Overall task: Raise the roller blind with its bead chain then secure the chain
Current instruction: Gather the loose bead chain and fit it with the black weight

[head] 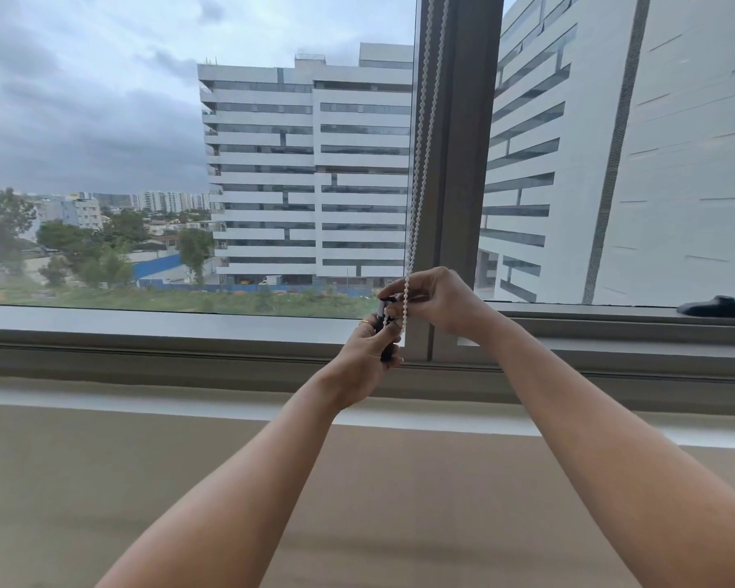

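A white bead chain (421,142) hangs in two strands along the grey window post (459,163), from the top of the frame down to my hands. My right hand (438,301) pinches the chain near its lower end, just above the sill. Just below, my left hand (366,358) grips a small dark chain holder (386,320) that stands upright against the post's base; a ring shows on one finger. The chain's bottom loop lies between the two hands. No blind fabric is in view; the glass is uncovered.
A grey window sill (166,350) runs across the frame with a beige wall (102,481) below it. A black window handle (718,307) lies on the right frame. Office buildings and trees show through the glass.
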